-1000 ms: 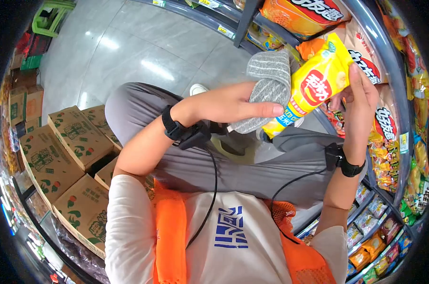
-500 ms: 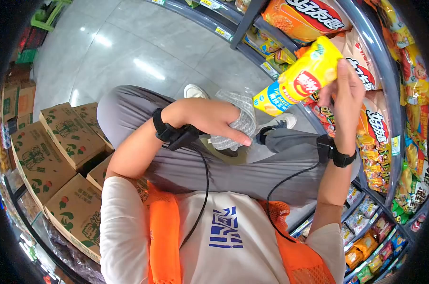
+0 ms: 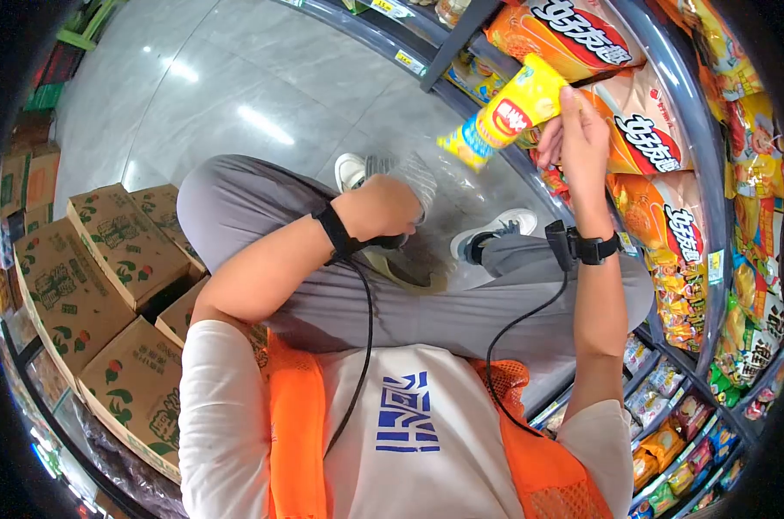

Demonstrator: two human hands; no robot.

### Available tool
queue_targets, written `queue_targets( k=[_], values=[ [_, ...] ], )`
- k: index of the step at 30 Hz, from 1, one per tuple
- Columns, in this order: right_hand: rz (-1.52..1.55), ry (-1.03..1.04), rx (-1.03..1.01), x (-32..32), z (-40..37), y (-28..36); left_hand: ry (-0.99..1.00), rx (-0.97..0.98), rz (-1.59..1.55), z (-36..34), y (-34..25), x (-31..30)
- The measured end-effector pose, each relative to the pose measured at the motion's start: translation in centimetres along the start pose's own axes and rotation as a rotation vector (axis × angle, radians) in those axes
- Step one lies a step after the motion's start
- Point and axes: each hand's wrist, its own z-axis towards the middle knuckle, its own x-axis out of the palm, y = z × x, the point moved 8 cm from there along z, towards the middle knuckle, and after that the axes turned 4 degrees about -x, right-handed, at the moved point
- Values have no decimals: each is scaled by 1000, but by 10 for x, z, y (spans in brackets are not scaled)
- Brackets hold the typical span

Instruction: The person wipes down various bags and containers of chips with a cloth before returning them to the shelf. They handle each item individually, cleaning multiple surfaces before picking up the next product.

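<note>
My right hand (image 3: 580,143) pinches the upper corner of a yellow snack bag (image 3: 515,111) with a red label and a blue lower part. The bag hangs tilted in front of the shelf edge, its lower end toward the floor. My left hand (image 3: 379,208) is closed on a grey cloth (image 3: 414,182) above my crossed legs; most of its fingers are hidden behind the back of the hand. Large orange snack bags (image 3: 639,130) stand on the shelf beside my right hand.
Cardboard boxes (image 3: 132,251) are stacked at my left. Shelves with price tags (image 3: 409,61) curve along the far side and right, holding packaged snacks (image 3: 660,445). Grey tiled floor (image 3: 228,78) lies ahead, and black cables (image 3: 370,346) run from both wrists.
My right hand has moved left and a little away from the orange bags, carrying the yellow bag. My left hand has shifted left with the cloth and turned, hiding its thumb.
</note>
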Motion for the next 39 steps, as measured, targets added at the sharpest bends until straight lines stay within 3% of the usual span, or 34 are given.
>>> queue_targets(
  k=[2,4,7,11,18,21,27,30,36,39],
  values=[
    [-14,-39,-53,-8,2,13,-6,30,2,-1,-5,-2],
    [0,66,-83,2,2,11,-2,45,0,-4,-11,-7],
    [27,264,-47,38,1,-11,5,50,-13,-7,-16,-12],
    [5,342,-64,71,13,-58,62,97,-84,-7,-20,-10],
    [-50,121,-186,61,44,-105,219,160,-366,-12,-22,-40],
    [-86,61,-228,50,49,-102,189,233,-668,-19,-25,-69],
    [-34,75,-227,56,60,-122,68,139,-915,-15,-7,-79],
    [-79,53,-268,58,65,-118,15,177,-976,-18,-12,-90],
    [-266,-33,-413,67,66,-104,115,118,-803,-14,-5,-60],
    [-302,20,-238,66,69,-123,82,155,-719,-13,-5,-57]
  ],
)
